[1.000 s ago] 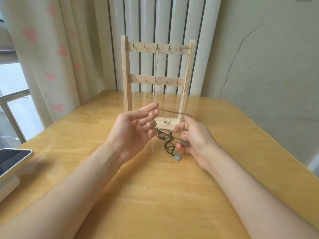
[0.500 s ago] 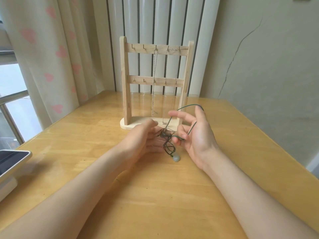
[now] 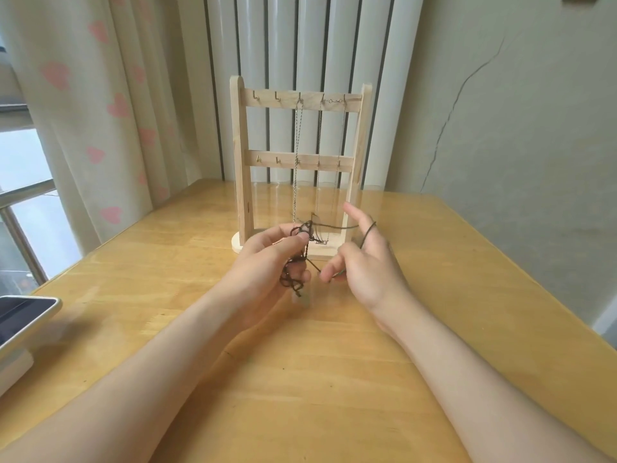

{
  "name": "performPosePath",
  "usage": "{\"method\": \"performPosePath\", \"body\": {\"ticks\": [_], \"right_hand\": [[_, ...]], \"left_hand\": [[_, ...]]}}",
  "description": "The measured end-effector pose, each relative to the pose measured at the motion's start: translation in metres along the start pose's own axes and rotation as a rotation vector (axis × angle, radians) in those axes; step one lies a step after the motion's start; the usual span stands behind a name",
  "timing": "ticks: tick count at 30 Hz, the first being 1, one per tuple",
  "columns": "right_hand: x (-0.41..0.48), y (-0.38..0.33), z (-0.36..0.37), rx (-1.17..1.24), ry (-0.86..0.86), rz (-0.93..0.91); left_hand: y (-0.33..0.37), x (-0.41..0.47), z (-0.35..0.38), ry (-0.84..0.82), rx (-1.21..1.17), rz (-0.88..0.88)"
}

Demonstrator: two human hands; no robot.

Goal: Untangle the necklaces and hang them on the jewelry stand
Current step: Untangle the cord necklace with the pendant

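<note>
Op: Left hand (image 3: 263,262) has come up off the table (image 3: 300,379) since 0.5 s ago; thumb and forefinger now pinch the knot of the dark cord necklace (image 3: 302,228). Right-side loop has dropped from over the fingertips onto 1 finger.
Eng: Right hand (image 3: 367,265) state?
Op: Fingers spread, forefinger (image 3: 352,213) up. Thumb and a lower finger appear to pinch a 2nd strand. 1 taut strand runs from knot to loop, roughly parallel to the table's far edge, just in front of the jewelry stand (image 3: 240,162).
Eng: Pendant?
Op: Blurred, hanging below the left hand. Knot lies left of the right fingers, so I judge the next pull goes rightward. 1 silver chain (image 3: 296,162) already hangs from the top rail.
</note>
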State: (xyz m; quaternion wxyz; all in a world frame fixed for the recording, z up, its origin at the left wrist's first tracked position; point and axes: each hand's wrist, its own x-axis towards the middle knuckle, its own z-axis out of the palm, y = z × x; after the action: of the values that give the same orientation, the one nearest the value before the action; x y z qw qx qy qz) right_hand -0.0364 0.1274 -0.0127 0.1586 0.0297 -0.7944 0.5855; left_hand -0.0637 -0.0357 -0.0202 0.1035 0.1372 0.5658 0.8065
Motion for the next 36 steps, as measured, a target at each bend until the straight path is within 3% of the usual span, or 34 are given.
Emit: {"method": "performPosePath", "body": {"ticks": [3,7,10,12,16,19,22,27,31,36], "right_hand": [[0.002,-0.001,-0.002,0.096,0.067,0.069],[0.006,-0.002,-0.008,0.524,0.186,0.140],[0.004,-0.005,-0.010,0.841,0.158,0.152],[0.004,-0.009,-0.012,0.888,0.148,0.188],[0.003,-0.012,-0.023,0.715,0.106,0.258],[0.003,-0.010,-0.025,0.363,0.044,0.293],[0.001,-0.006,-0.018,0.051,0.097,0.321],[0.000,0.008,-0.009,-0.539,0.249,0.059],[-0.002,0.008,-0.009,-0.471,0.212,-0.286],[-0.009,0.010,-0.003,-0.442,-0.073,-0.375]], "left_hand": [[0.003,0.000,-0.004,0.002,0.126,-0.003],[0.002,-0.002,-0.007,0.081,0.368,0.018],[0.000,0.000,-0.007,0.174,0.520,0.048],[-0.001,0.001,-0.008,0.215,0.568,0.063],[0.003,0.001,-0.013,0.235,0.575,0.109],[0.004,0.001,-0.012,0.212,0.598,0.134],[0.002,-0.002,-0.011,0.143,0.657,0.165],[-0.003,-0.004,-0.012,0.065,0.861,0.279],[-0.003,-0.001,-0.011,0.025,0.858,0.240],[0.000,-0.005,-0.009,-0.027,0.797,0.154]]}}
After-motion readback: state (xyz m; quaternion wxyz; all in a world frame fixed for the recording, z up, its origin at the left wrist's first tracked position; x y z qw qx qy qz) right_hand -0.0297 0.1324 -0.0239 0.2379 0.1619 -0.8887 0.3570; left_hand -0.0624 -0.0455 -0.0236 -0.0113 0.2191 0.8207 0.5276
